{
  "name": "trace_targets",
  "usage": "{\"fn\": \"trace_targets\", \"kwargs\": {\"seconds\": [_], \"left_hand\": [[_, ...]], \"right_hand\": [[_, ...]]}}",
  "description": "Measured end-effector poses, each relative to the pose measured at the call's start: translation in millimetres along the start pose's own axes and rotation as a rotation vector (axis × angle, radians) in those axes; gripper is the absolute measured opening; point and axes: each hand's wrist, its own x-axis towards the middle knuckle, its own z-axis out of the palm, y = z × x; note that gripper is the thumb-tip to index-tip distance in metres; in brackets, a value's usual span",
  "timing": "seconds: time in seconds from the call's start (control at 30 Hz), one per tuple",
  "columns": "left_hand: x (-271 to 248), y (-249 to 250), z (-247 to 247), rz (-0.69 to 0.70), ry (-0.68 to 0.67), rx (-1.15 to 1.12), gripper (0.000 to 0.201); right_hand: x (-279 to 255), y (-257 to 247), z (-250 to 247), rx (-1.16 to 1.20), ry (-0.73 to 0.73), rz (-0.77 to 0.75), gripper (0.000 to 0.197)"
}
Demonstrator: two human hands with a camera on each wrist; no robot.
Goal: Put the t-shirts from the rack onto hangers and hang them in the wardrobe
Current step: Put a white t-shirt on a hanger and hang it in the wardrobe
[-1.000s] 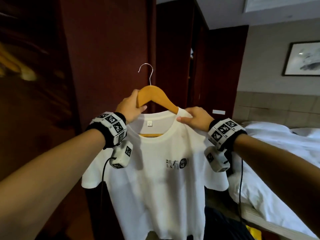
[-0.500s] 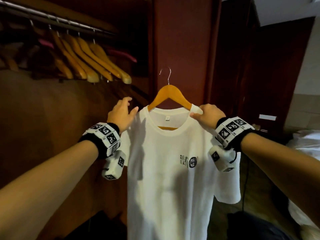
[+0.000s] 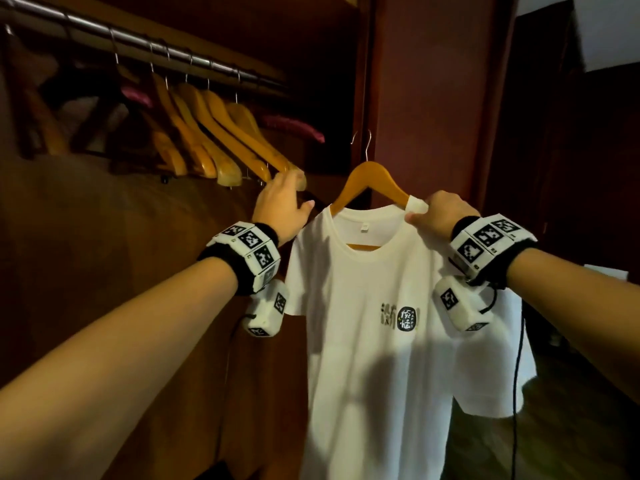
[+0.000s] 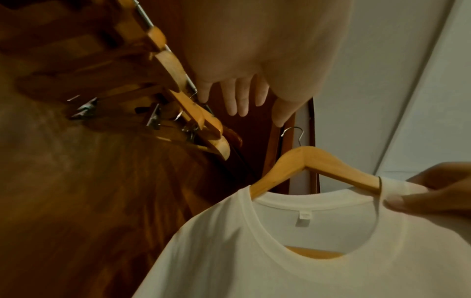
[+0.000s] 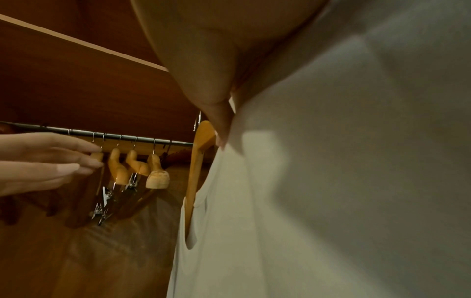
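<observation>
Right hand (image 3: 437, 213) pinches the shoulder of the white t-shirt (image 3: 374, 341) together with the right arm of its wooden hanger (image 3: 372, 183); thumb on the front of the cloth. Shirt hangs free in front of the open wardrobe (image 3: 426, 98), hook not on the rail.

Left hand (image 3: 282, 202): fingers straight and spread, grasping nothing, reaching at 10 o'clock from the shirt collar toward the row of empty wooden hangers (image 3: 221, 133) on the metal rail (image 3: 145, 46). Head view: fingertips at the end of the nearest hanger; contact cannot be told.

Open room: a gap on the rail between the last empty hanger and the wardrobe's upright panel, at 12 o'clock above the left hand. A pink padded hanger (image 3: 294, 128) sits in part of it.

Writing: black chest print (image 3: 400, 318), characters partly blurred, with small letters that look like "HAPPY". Neck label (image 3: 363, 227) blank at this sharpness.

View differences: left wrist view shows metal clips (image 4: 153, 117) under the empty hangers; right wrist view shows the shirt's hanger (image 5: 197, 161) edge-on inside the collar.
</observation>
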Motion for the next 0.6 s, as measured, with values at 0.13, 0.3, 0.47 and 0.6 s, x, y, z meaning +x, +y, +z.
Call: {"fn": "trace_targets", "kwargs": {"seconds": [0.13,0.3,0.47,0.6], "left_hand": [[47.8,1.9,6.5,0.014,0.028,0.093,0.060],[98.0,-3.4,18.7,-0.010,-0.047,0.234,0.069],[131.0,-4.1,27.6,-0.022,-0.109,0.322,0.073],[143.4,-8.6,33.0,-0.073,-0.220,0.397,0.086]], "right_hand": [[31.7,-9.3,-0.2,-0.020,0.022,-0.003,0.032],[66.3,-26.8,-3.3,-0.044,0.063,-0.031,0.032],[86.1,-40.7,1.6,-0.093,0.060,-0.014,0.039],[98.9,-58.9,6.4,-0.125,0.060,-0.011,0.038]]}}
